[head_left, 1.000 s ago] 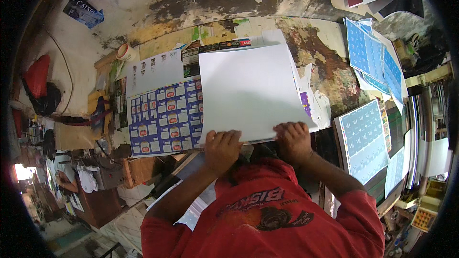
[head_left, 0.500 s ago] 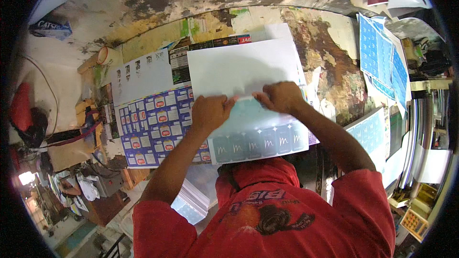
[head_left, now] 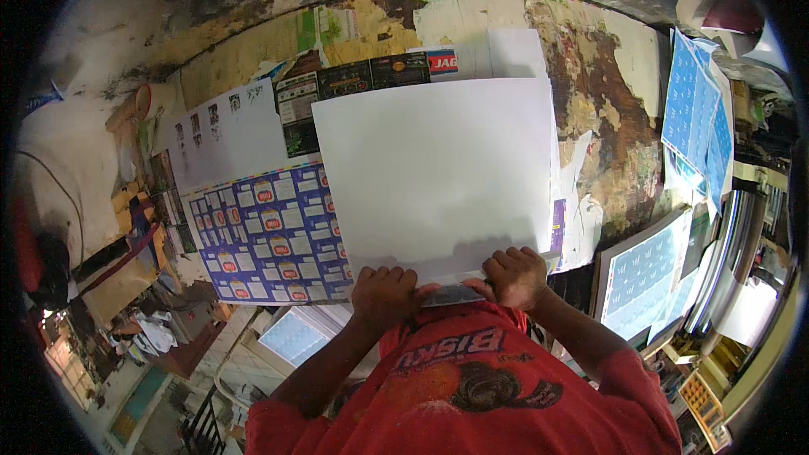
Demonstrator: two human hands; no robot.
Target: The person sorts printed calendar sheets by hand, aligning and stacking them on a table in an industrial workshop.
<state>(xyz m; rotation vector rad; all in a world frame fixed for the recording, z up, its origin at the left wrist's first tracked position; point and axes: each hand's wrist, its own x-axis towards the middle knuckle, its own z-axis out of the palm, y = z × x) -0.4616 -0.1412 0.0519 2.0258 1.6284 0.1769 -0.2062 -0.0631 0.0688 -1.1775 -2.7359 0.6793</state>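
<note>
The bench (head_left: 628, 143) is the largest thing, with a worn and peeling top, and the white sheet (head_left: 438, 177) lies at the middle of its near edge, reaching from there toward the far edge. The white sheet is therefore straight ahead of both hands; its long axis seems to run from left to right, almost parallel to the near edge, although the curved view makes this not fully sure. On its left side, toward the near-left corner of the bench, there is a blue-purple printed sheet (head_left: 270, 227), and the white sheet covers its right border. Behind, toward the far edge, a dark printed sheet (head_left: 337, 88) is partly covered. The left hand (head_left: 386, 293) grasps the white sheet at its near-left corner, and the right hand (head_left: 516, 278) grasps the same near side, a little inside its right corner; neither hand is clearly nearer. The thumbs point toward each other, and between them appears a narrow bluish-grey strip (head_left: 459, 293), whose sheet I cannot tell.
</note>
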